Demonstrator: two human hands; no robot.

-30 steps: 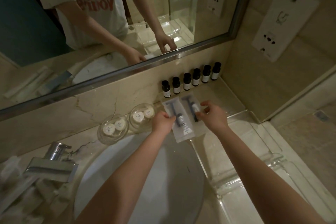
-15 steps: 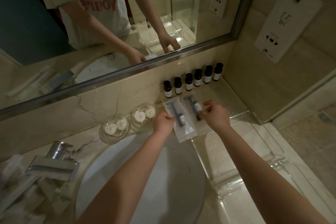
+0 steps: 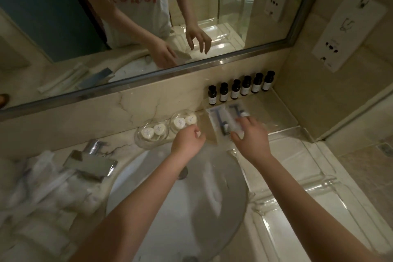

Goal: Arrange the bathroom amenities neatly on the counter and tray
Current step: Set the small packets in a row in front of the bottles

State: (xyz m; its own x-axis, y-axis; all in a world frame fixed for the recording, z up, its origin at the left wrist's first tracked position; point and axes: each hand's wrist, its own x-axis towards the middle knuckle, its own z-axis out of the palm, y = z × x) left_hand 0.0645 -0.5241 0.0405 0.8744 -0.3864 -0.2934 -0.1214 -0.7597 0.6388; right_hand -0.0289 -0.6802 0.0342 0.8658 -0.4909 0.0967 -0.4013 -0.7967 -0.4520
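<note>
Two clear plastic sachets of dark razors point(image 3: 217, 117) lie side by side at worktop's point(image 3: 278, 112) back edge, likely light, limp, slippery, best pinched at a corner; right hand point(image 3: 253, 140) spread loose over them, left hand point(image 3: 187, 141) curled alongside, hold unreadable in blur.

The right hand point(image 3: 251, 140) covers part of the 2 packets point(image 3: 215, 117). Labels on the 6 bottles point(image 3: 235, 91) are too small to read. The wrapper pile point(image 3: 42, 181) is blurred and cut by the left edge.
</note>
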